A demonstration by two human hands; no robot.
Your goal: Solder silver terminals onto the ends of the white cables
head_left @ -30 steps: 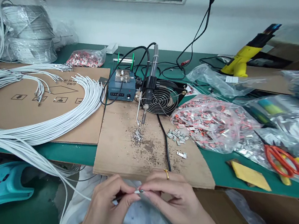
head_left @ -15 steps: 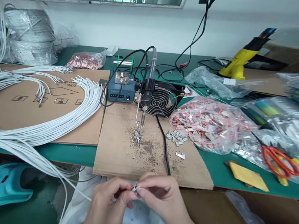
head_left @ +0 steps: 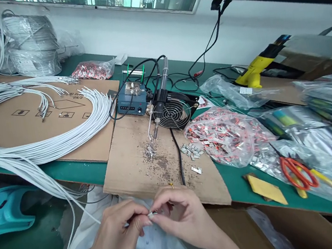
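In front of my lap, my left hand (head_left: 122,226) and my right hand (head_left: 184,215) meet, thumbs and forefingers pinched. Between their fingertips is a small whitish connector piece (head_left: 150,214), mostly covered by the fingers. A white cable (head_left: 85,213) runs from the bundle to the back of my left hand; whether it reaches the fingertips is hidden. Beyond the hands lies a cardboard sheet (head_left: 129,169) with solder crumbs (head_left: 149,151), several small metal connector shells (head_left: 191,150) and a single shell (head_left: 196,170).
A soldering iron (head_left: 159,104) points down beside a blue soldering station (head_left: 131,100) and a fan (head_left: 173,113). Coiled white cables (head_left: 48,150) fill the left side. Bagged connector parts (head_left: 224,136), red-handled scissors (head_left: 298,173) and a yellow heat gun (head_left: 253,70) lie right.
The view has shifted slightly, so the bench items sit further left. My right hand's fingers have opened into a rounder arch, while both hands stay together at the small piece.
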